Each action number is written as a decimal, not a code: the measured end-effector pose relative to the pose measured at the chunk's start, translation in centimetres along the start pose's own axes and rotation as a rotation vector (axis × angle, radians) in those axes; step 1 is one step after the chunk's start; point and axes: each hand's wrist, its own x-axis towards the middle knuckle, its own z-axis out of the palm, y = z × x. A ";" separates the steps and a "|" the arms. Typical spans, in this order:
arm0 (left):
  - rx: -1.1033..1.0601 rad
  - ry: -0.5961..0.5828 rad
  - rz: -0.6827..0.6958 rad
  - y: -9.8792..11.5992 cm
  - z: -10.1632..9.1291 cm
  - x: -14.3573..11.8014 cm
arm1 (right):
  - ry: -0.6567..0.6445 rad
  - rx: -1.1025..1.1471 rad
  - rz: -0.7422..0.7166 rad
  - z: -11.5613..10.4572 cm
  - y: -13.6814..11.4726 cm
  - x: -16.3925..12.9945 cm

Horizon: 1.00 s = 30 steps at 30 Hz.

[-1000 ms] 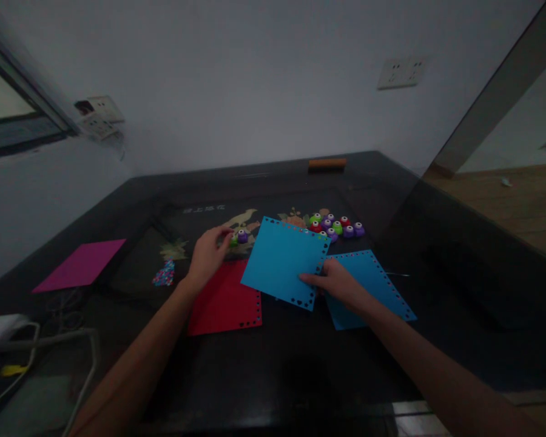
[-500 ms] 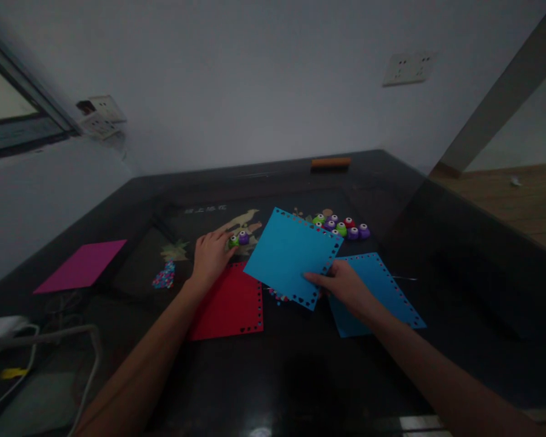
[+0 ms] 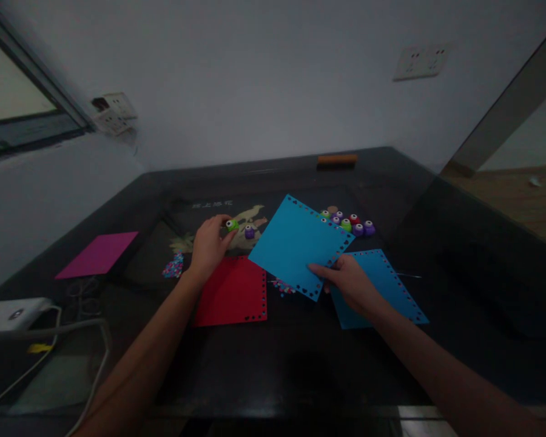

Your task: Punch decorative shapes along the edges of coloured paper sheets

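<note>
Fingers of the left hand (image 3: 207, 249) are pinching a green one-eyed craft punch (image 3: 232, 225) in the head view, just beside a purple punch (image 3: 249, 232) that is standing on the dark table (image 3: 264, 370). The right hand (image 3: 352, 282) is clasping a raised blue sheet (image 3: 295, 249) by its perforated edge, thumb on top, probably to leave most of its face uncovered. A red sheet (image 3: 234, 297) is lying nearer the person, perhaps set aside to free the middle.
</note>
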 end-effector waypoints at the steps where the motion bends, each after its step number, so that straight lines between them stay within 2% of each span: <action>1: -0.170 0.012 -0.031 0.6 -0.2 -0.3 | 0.011 0.023 0.003 0.1 0.0 0.0; 3: -0.507 -0.018 -0.128 2.3 -0.4 -1.3 | 0.035 0.069 0.010 0.2 -0.1 -0.2; 5: -0.793 -0.139 -0.229 4.3 -0.1 -2.8 | 0.052 0.119 0.018 0.4 -0.3 -0.4; 9: -1.116 -0.471 -0.391 7.8 0.7 -6.0 | 0.069 0.236 0.051 0.8 -0.6 -0.7; 13: -1.324 -0.618 -0.494 9.4 1.1 -7.6 | 0.049 0.272 0.111 1.2 -0.6 -0.8; 16: -1.453 -0.641 -0.584 9.6 1.2 -8.0 | 0.060 0.290 0.133 1.2 -0.7 -0.8; 20: -1.612 -0.600 -0.688 9.8 1.1 -8.2 | 0.108 0.321 0.157 1.3 -0.9 -1.0; 24: -1.593 -0.571 -0.725 9.9 1.1 -8.4 | 0.149 0.323 0.117 1.3 -0.8 -1.0; 30: -1.512 -0.571 -0.708 9.8 1.3 -8.7 | 0.191 0.253 0.012 1.1 -0.5 -1.2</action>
